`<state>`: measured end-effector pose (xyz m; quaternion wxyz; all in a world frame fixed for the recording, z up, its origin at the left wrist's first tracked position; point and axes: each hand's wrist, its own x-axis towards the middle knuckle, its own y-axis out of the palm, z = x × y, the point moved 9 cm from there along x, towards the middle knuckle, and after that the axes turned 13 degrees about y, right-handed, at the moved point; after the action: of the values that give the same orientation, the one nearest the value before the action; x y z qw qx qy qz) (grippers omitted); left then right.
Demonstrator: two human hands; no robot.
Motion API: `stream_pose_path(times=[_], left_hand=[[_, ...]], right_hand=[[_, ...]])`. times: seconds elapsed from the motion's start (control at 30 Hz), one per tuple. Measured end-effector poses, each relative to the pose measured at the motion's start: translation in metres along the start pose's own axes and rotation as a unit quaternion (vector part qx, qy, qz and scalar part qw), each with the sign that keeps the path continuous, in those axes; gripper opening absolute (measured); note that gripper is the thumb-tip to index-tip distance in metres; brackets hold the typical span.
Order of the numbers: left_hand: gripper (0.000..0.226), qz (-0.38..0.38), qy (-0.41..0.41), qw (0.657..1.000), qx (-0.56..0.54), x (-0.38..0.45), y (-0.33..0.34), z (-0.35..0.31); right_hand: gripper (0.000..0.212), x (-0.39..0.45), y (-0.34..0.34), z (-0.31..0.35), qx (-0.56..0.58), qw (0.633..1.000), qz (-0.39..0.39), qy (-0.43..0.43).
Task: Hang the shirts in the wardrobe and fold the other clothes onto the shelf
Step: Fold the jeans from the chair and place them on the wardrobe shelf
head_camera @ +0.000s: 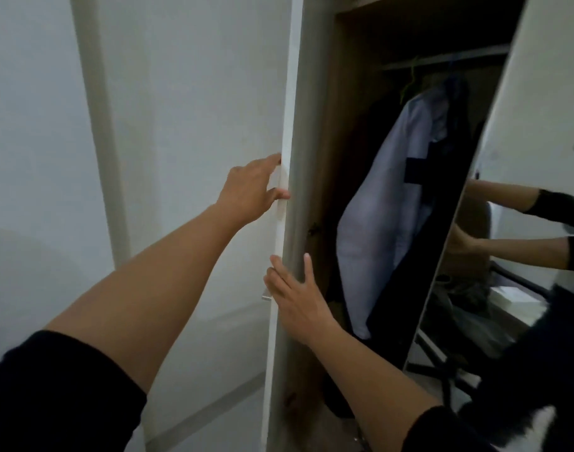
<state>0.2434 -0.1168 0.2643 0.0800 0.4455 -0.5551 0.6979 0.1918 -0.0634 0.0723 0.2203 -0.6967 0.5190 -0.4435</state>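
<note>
Holding the edge of a tall white wardrobe door (287,132), a person stands with both bare forearms stretched forward. The left hand (251,190) has its fingers (272,161) curled round the door's front edge, at a pale vertical handle (283,197), with the thumb pressed against the edge just below. The right hand (295,295) lies lower down, fingers straight and slightly spread, resting flat on the inner face of the same door. To work this door well, judging from the pose, both hands should move it together and steadily, keeping fingertips clear of the frame. Inside the dark wooden wardrobe (341,132), a pale lilac shirt with a dark band on its sleeve (377,223) hangs from a green hanger (411,81) on the rail (448,57), with dark garments beside it. It looks soft and loose, draping in long folds. At the right, a mirrored door (494,256) reflects the person's arms.
</note>
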Motion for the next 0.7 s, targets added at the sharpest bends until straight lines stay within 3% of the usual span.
stream_pose_path(times=[0.07, 0.17, 0.4, 0.7], left_hand=[[0.093, -0.025, 0.036, 0.999, 0.026, 0.012, 0.008, -0.038], [0.108, -0.041, 0.089, 0.992, 0.082, 0.035, 0.021, -0.094], [0.108, -0.019, 0.119, 0.987, 0.106, 0.098, 0.079, -0.174], [0.113, -0.01, 0.2, 0.978, 0.064, 0.174, 0.15, -0.219]], right_hand=[[0.061, -0.023, 0.008, -0.032, -0.018, 0.999, 0.024, 0.029], [0.06, -0.052, 0.021, -0.074, -0.065, 0.993, 0.062, 0.074], [0.057, -0.081, 0.062, -0.161, -0.149, 0.96, 0.161, 0.173], [0.064, -0.076, 0.115, -0.237, -0.147, 0.935, 0.223, 0.232]])
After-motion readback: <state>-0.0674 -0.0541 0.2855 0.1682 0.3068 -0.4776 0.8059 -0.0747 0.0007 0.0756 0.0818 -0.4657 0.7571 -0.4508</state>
